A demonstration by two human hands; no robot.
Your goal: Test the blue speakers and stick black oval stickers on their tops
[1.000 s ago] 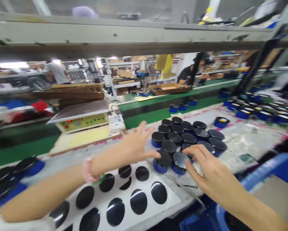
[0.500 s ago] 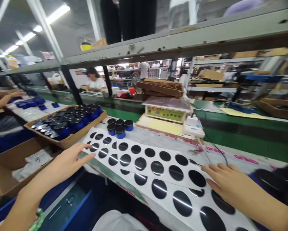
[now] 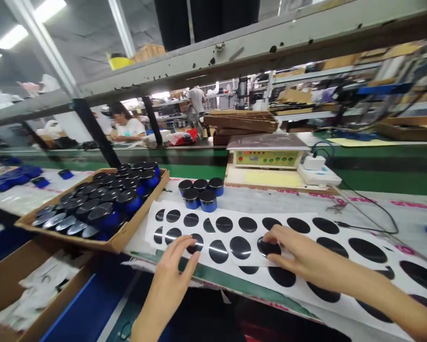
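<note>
White sheets printed or set with rows of glossy black discs lie overlapping along the front of the bench. My left hand is over the sheets' near edge, thumb and fingers apart, its fingertips by a black disc. Further right, my right hand reaches over the sheets from the right. Its curved fingers and thumb are spread around another black disc, and nothing is visibly lifted. Whether the fingertips touch the discs is hard to tell. Several blue jars with black lids stand just behind the sheets.
At the left, a cardboard tray is packed with blue, dark-topped jars. Below it sits a box of white packets. A control unit with lit buttons and a white power adapter with cables stand behind. A person sits across.
The view has swung, so the bench shifts. My left hand has moved right along the sheets' near edge. My right hand has moved left over the sheets, closer to my left.
</note>
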